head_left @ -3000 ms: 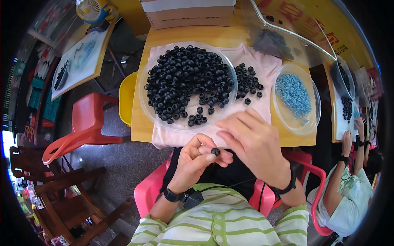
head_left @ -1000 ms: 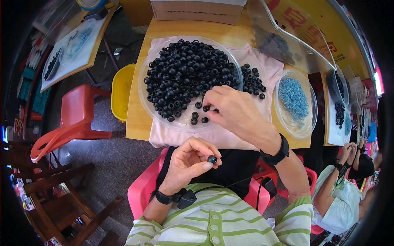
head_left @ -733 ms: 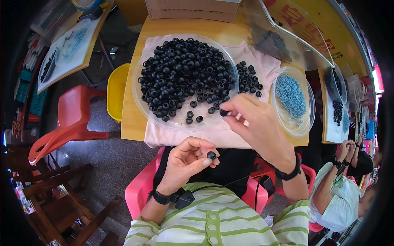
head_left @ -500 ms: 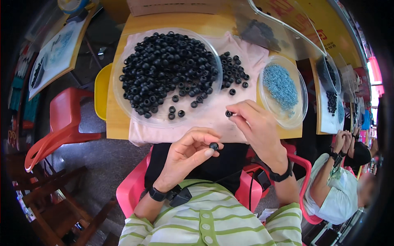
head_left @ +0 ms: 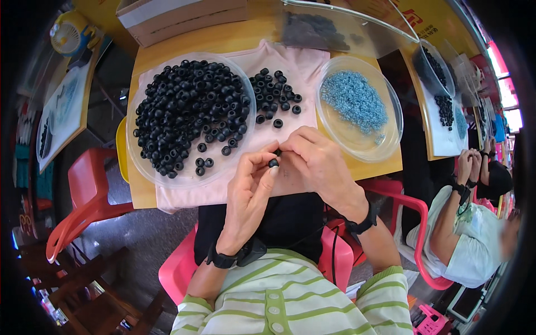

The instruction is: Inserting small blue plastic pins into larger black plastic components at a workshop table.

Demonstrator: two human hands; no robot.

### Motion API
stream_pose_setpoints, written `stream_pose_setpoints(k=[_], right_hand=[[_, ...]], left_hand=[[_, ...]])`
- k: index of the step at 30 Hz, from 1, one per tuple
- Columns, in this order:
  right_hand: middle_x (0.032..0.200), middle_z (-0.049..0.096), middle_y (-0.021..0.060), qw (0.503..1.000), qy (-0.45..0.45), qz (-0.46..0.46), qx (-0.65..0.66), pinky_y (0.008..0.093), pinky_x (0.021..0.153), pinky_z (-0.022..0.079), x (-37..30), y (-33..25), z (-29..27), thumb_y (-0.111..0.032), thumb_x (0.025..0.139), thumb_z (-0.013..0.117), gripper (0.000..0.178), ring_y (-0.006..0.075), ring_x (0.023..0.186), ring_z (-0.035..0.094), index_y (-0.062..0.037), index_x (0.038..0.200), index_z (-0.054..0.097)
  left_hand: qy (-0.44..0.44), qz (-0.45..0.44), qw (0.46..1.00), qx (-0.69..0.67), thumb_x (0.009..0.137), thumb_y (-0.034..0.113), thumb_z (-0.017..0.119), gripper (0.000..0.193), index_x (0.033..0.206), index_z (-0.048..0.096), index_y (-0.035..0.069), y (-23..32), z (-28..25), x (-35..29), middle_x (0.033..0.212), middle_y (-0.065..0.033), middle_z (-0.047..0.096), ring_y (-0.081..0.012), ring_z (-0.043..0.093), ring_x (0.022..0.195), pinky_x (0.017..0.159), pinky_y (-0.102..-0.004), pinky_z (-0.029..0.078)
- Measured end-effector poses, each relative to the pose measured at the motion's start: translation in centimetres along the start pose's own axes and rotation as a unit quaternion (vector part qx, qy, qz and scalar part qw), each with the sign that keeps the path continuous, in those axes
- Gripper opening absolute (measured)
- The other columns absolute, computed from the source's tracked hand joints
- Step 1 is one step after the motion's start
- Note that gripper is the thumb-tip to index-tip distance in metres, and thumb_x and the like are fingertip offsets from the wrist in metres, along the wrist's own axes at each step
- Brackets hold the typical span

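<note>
Between the thumb and fingers of my left hand [head_left: 245,187] is a round black bead [head_left: 273,163] with a hole through it. My right hand [head_left: 326,167] is closed in a pinch, its fingertips meeting my left fingertips. A second dark bead shows only in part there, mostly covered by fingers. Both hands are above the near edge of a pale pink cloth [head_left: 273,190]. Beyond my left hand, a large clear round tray [head_left: 223,166] holds a heap of black beads [head_left: 192,111]. Several loose black beads [head_left: 273,92] lie on the cloth right of it.
A clear round dish [head_left: 352,146] of small blue beads [head_left: 357,100] stands on the wooden table [head_left: 385,159] to the right. Behind are a cardboard box [head_left: 184,22] and a clear plastic bin [head_left: 329,33]. Another person [head_left: 463,234] works at the right; a red chair [head_left: 89,187] stands left.
My hands were apart, each with a black bead; now their fingertips meet above the cloth. My view has shifted, so the trays appear farther left.
</note>
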State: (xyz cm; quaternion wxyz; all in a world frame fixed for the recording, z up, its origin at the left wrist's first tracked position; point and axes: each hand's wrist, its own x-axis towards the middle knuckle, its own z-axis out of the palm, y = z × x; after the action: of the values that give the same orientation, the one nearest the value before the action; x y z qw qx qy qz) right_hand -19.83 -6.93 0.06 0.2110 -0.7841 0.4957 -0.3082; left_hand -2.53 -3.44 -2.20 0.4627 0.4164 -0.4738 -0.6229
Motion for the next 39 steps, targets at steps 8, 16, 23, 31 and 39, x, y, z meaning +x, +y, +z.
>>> stream_pose_setpoints(k=[8, 16, 23, 31, 39], right_hand=[[0.09, 0.06, 0.0129, 0.997, 0.021, 0.039, 0.067, 0.04, 0.07, 0.051, -0.8, 0.5, 0.1, 0.0, 0.081, 0.068, 0.012, 0.0338, 0.08, 0.063, -0.0013, 0.092, 0.063], [0.09, 0.061, 0.0129, 0.994, 0.021, 0.032, 0.101, 0.0398, 0.068, 0.051, -0.3, 1.2, 0.5, -0.001, 0.082, 0.068, 0.012, 0.0343, 0.08, 0.063, -0.0023, 0.093, 0.062], [0.09, 0.062, 0.0129, 0.992, 0.005, 0.03, 0.121, 0.0401, 0.069, 0.052, -0.1, 1.7, 0.4, -0.002, 0.082, 0.068, 0.013, 0.0344, 0.081, 0.063, -0.0021, 0.094, 0.061], [0.085, 0.06, 0.0124, 0.996, 0.008, 0.009, 0.088, 0.0412, 0.065, 0.051, -0.2, 1.7, 0.8, -0.005, 0.08, 0.069, 0.014, 0.0345, 0.077, 0.062, -0.0032, 0.087, 0.057], [0.084, 0.059, 0.0133, 0.997, 0.013, 0.004, 0.08, 0.0413, 0.064, 0.05, -0.3, 2.0, 0.9, -0.005, 0.08, 0.069, 0.015, 0.0354, 0.077, 0.062, -0.0024, 0.086, 0.055]], left_hand=[[0.016, -0.002, 1.0, -0.013, 0.101, 0.004, 0.053, 0.019, 0.119, 0.052, -0.001, 0.1, 0.2, 0.2, 0.141, -0.0187, 0.052, -0.0147, 0.057, 0.116, 0.103, -0.0299, 0.045], [0.014, -0.007, 1.0, -0.007, 0.1, 0.003, 0.053, 0.019, 0.119, 0.052, -0.001, 0.1, 0.1, 0.4, 0.14, -0.0183, 0.052, -0.0149, 0.057, 0.116, 0.103, -0.0297, 0.045], [0.008, 0.001, 1.0, 0.005, 0.101, 0.003, 0.053, 0.019, 0.119, 0.052, -0.002, 0.0, 0.1, 0.4, 0.139, -0.0181, 0.053, -0.0141, 0.057, 0.115, 0.102, -0.0292, 0.045], [0.013, 0.0, 0.999, 0.033, 0.1, 0.004, 0.054, 0.017, 0.117, 0.054, -0.002, 0.3, 0.2, 0.6, 0.135, -0.0166, 0.057, -0.0139, 0.059, 0.112, 0.099, -0.0287, 0.046], [-0.016, -0.006, 0.995, 0.099, 0.101, 0.002, 0.051, 0.021, 0.121, 0.051, -0.002, 0.6, 0.0, 0.6, 0.135, -0.0164, 0.056, -0.0157, 0.059, 0.113, 0.102, -0.0304, 0.047]])
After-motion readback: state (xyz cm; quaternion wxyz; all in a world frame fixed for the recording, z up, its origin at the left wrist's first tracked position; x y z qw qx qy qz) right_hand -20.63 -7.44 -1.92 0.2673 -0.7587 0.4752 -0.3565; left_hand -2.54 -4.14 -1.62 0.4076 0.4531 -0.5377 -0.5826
